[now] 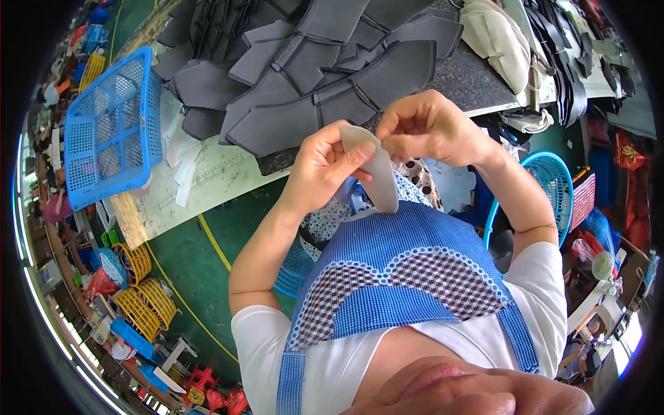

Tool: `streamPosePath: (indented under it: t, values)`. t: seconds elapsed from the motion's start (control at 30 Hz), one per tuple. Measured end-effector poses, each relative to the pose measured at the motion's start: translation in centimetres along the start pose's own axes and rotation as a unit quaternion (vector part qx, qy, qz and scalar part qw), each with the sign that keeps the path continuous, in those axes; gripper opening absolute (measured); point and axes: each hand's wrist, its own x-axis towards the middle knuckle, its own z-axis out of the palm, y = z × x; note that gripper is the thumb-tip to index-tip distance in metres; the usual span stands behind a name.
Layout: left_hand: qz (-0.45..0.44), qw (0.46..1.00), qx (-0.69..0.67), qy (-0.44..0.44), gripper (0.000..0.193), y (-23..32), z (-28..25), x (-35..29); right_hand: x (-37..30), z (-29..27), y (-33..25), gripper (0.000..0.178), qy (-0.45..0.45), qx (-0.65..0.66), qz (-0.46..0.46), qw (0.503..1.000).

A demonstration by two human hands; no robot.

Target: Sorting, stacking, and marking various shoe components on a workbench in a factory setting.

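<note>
My left hand (321, 166) grips a pale grey-white flat curved piece (377, 173), shaped like a shoe insert, with thumb and fingers around its upper part. My right hand (425, 124) pinches the same piece at its top edge, fingers closed on it. Both hands are raised in front of my blue checked apron (408, 270), just at the near edge of the work table (221, 173). Beyond the hands lies a heap of dark grey foam pieces (311, 69) spread over the table.
A blue plastic basket (111, 131) leans on the table's left end, with white strips (183, 162) beside it. A cream bag (498, 41) and black straps (560, 55) lie at the far right. A blue round basket (553, 187) stands at my right. Yellow baskets (142, 297) sit on the green floor.
</note>
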Motion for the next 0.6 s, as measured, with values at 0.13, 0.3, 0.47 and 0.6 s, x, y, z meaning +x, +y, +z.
streamPosePath:
  t: [0.13,0.3,0.47,0.6]
  values:
    - [-0.068,0.989,-0.062,-0.112,0.023,1.0,-0.1,0.7,-0.7,-0.2,-2.1,0.013,-0.123,-0.021,0.042,0.991]
    - [0.154,0.974,0.152,-0.07,0.047,2.0,1.1,2.2,-1.1,-0.5,-0.6,0.022,-0.119,0.036,0.039,0.992]
    - [0.49,0.685,0.536,-0.062,0.024,3.7,1.8,2.6,-1.7,0.2,4.2,0.013,-0.013,0.331,-0.011,0.943]
    - [0.515,0.627,0.576,-0.099,0.009,2.5,1.9,-1.0,-3.9,-1.7,9.0,0.021,0.271,0.467,-0.02,0.841]
